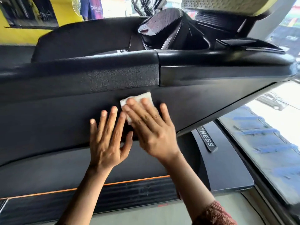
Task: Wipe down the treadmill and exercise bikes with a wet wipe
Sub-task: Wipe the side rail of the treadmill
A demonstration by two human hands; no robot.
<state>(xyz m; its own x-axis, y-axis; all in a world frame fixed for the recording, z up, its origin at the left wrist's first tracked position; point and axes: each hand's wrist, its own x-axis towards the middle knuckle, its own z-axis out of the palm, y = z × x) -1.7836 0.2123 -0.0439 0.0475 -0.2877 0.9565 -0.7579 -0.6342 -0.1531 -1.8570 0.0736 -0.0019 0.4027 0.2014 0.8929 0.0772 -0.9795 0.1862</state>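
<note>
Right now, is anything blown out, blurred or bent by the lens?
Head view: the bright window at right is overexposed; the black treadmill panel bows from wide-angle distortion; the yellow wall is soft; the white wet wipe under the right hand is fairly sharp.

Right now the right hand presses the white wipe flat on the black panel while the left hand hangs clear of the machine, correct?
Not quite. The head view shows the left hand lying flat on the black panel, beside the right hand, which does press the white wipe there with straight fingers.
</note>
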